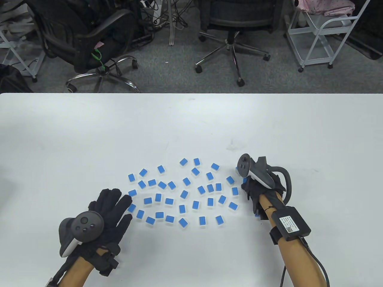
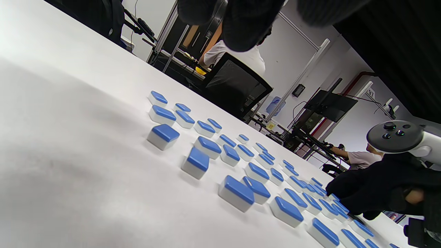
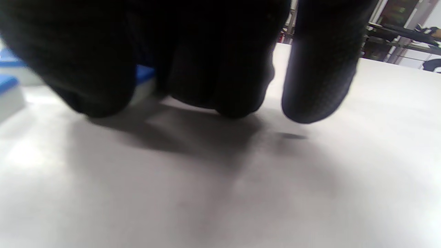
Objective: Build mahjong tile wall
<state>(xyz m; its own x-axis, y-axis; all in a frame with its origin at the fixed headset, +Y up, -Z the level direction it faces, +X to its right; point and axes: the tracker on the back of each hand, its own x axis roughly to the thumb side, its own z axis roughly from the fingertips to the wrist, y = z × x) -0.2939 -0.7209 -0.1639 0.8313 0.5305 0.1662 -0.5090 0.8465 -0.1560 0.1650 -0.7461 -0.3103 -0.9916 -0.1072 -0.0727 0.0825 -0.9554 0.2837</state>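
Dozens of mahjong tiles (image 1: 184,194) lie face down, blue backs up, scattered singly across the near middle of the white table (image 1: 191,125). None are lined up or stacked, so the wall looks not yet begun.

The right hand (image 1: 258,191) sits at the right end of the scatter, knuckles raised, fingers curled down toward the table. In the right wrist view, the gloved fingers (image 3: 220,69) crowd round a blue-backed tile (image 3: 144,77) just behind them; it appears pinched between thumb and fingers, though the glove hides most of it.

The left hand (image 1: 109,210) lies flat at the left end of the scatter, fingers straight and spread, holding nothing. Its fingertips (image 1: 127,199) point toward the far right corner and nearly touch the nearest tiles.

The tiles lie between the two hands, their long sides turned every which way. My judgement: each hand is nearest its own end, so gathering would run inward from both ends, each tile needing a turn to line up.
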